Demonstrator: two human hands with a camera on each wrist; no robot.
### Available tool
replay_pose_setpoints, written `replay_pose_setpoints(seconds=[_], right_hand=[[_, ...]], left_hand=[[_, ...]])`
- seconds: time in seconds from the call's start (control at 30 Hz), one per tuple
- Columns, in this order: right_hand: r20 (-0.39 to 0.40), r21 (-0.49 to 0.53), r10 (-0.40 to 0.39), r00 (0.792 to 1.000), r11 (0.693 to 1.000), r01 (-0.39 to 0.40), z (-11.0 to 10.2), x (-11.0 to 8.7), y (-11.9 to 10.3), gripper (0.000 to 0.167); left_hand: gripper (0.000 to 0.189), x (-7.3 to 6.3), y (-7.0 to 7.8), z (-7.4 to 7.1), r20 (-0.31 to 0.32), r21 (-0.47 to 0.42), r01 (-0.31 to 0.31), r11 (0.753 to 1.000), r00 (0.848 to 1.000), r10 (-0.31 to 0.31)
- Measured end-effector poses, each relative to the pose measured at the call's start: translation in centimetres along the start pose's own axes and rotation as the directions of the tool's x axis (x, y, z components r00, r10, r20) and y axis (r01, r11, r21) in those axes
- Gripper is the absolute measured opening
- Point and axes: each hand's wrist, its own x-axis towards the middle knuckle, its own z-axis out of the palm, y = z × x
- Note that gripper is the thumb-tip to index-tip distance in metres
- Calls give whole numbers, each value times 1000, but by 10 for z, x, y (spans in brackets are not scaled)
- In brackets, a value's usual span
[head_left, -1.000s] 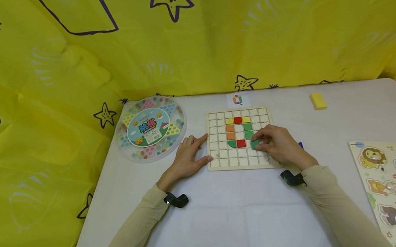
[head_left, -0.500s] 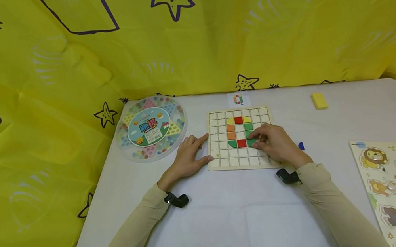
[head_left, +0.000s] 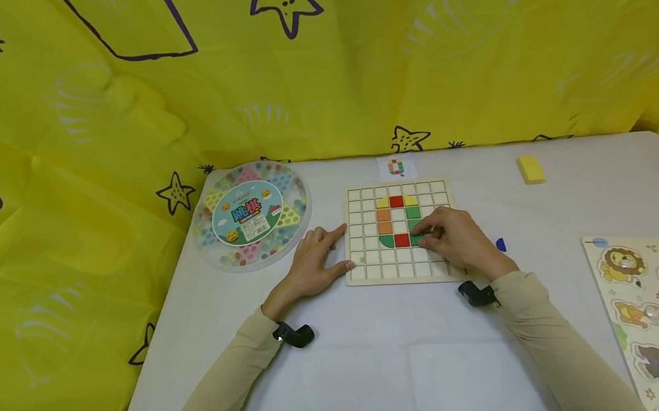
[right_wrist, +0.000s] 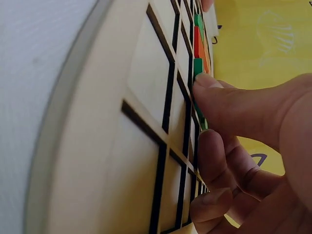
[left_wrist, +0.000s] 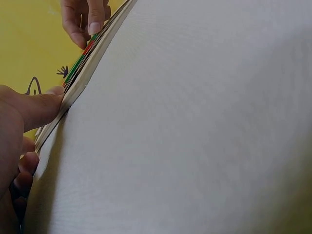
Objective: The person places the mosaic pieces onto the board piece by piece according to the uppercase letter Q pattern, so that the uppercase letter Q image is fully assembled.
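A wooden grid board [head_left: 379, 273] lies on the table, with red, yellow, orange and green tiles set in a ring. My right hand [head_left: 458, 240] pinches a green tile [head_left: 415, 240] at the ring's lower right corner, beside a red tile [head_left: 402, 240]. In the right wrist view the thumb touches that green tile [right_wrist: 198, 66], and the other fingers curl close to the grid. My left hand [head_left: 313, 263] rests at the board's left edge, index finger and thumb touching it. The left wrist view has the left thumb [left_wrist: 46, 108] on the board's rim.
Left of the board is a round Chinese checkers box [head_left: 294, 228]. A small pattern card [head_left: 395, 167] lies behind it. To the right are a blue piece [head_left: 501, 244], a yellow block [head_left: 531, 169] and an animal puzzle board [head_left: 641, 311]. A yellow curtain [head_left: 342, 74] hangs behind.
My right hand has moved slightly left with the green tile, bringing it against the red tile at the ring's lower right corner. The left hand has stayed in place.
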Motion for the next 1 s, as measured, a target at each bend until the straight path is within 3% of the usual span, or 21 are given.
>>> replay_pose_setpoints(seconds=[0.5,0.7,1.0], right_hand=[[1,22,-3,1000,1000,3,-2,4,-1,17],[-44,49,-23,999,998,25,-10,-3,4,18],[-98,-43,118,988,992,-122,-45,-29,20,29]], left_hand=[[80,0,-1,1,-3,-16,5,1000,1000,-5],[80,0,-1,2,-9,-26,-4,1000,1000,4],[79,0,-1,1,2,-13,-1,1000,1000,1]])
